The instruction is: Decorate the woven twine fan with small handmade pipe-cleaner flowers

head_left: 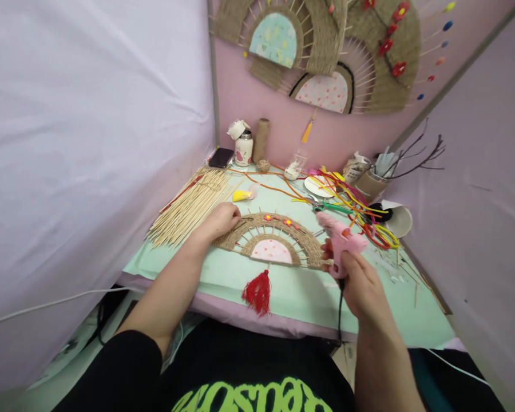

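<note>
A half-round twine-woven fan point(311, 246) lies on the table, with red flowers along its upper band and a pink-dotted white half circle in its middle. From its lower edge hangs a red tassel point(258, 292). My left hand point(224, 220) rests at the fan's upper left, fingers curled together against the weave; what they pinch, if anything, is hidden. A short dark twig shows beside those fingertips. In my right hand point(363, 280) is a pink hot glue gun point(341, 243), held above the fan's right end with its nozzle pointing up and left.
Thin bamboo sticks point(189, 200) lie in a bundle on the left. Green-handled pliers point(332, 207) and coloured pipe cleaners point(369, 214) crowd the right. Along the back stand a bottle point(243, 150), a phone point(221, 157) and a pot of twigs point(371, 183). Larger fans point(395, 74) hang behind.
</note>
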`<action>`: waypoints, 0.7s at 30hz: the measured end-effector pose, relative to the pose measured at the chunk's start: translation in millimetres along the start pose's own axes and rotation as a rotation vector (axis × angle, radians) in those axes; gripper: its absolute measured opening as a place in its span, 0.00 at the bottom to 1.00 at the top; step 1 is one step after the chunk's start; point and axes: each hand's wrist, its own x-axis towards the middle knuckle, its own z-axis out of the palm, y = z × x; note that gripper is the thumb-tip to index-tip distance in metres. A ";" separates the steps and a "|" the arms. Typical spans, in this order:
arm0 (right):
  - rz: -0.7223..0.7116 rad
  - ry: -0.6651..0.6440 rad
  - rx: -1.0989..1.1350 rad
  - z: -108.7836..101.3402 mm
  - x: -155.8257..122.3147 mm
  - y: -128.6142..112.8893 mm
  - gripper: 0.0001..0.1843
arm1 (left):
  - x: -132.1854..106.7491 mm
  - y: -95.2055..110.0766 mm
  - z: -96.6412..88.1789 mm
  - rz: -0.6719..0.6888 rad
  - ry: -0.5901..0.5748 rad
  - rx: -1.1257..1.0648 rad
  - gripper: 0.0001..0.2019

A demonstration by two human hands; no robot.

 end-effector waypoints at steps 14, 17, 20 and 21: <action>-0.046 -0.270 0.171 98.4 14.2 -25.0 0.27 | -4.2 11.3 3.5 -0.225 0.095 -0.434 0.13; -0.092 -0.264 0.077 102.8 14.4 -25.5 0.27 | -5.0 12.7 3.0 -0.219 0.111 -0.442 0.13; -0.115 -0.262 0.033 105.3 15.2 -22.5 0.26 | -5.8 14.0 2.2 -0.207 0.120 -0.436 0.13; -0.119 -0.263 0.023 105.9 15.7 -21.1 0.26 | -6.1 14.7 1.8 -0.206 0.122 -0.434 0.13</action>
